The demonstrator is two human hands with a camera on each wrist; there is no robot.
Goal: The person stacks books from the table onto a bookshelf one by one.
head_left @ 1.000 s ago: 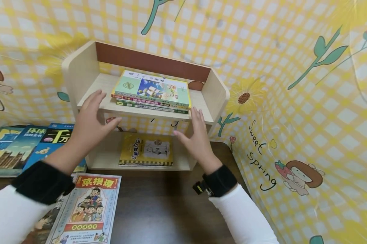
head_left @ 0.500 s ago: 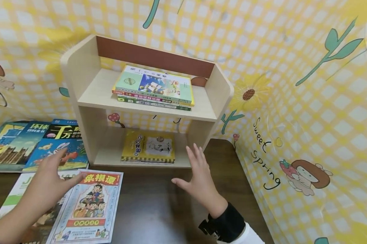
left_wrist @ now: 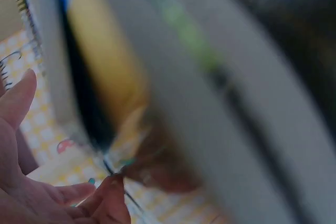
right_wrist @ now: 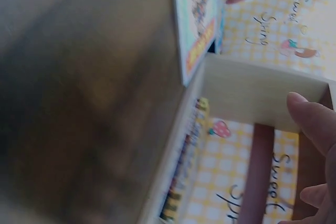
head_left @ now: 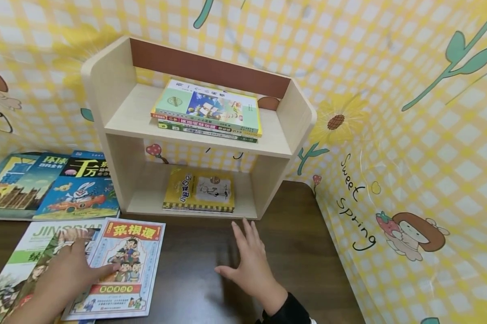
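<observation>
Shelf [head_left: 118, 96]: top tier holds stacked books [head_left: 207, 111]; bottom tier a yellow book [head_left: 198, 191]. Left hand [head_left: 65, 274], fingers spread, rests on the comic-cover book [head_left: 119, 267], long axis near-to-far. Right hand [head_left: 249, 265] spread above the table [head_left: 304, 252].

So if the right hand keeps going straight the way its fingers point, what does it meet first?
Probably the front edge of the shelf unit's bottom board, near the yellow book. The right hand hovers open over bare table; depth is unclear.
</observation>
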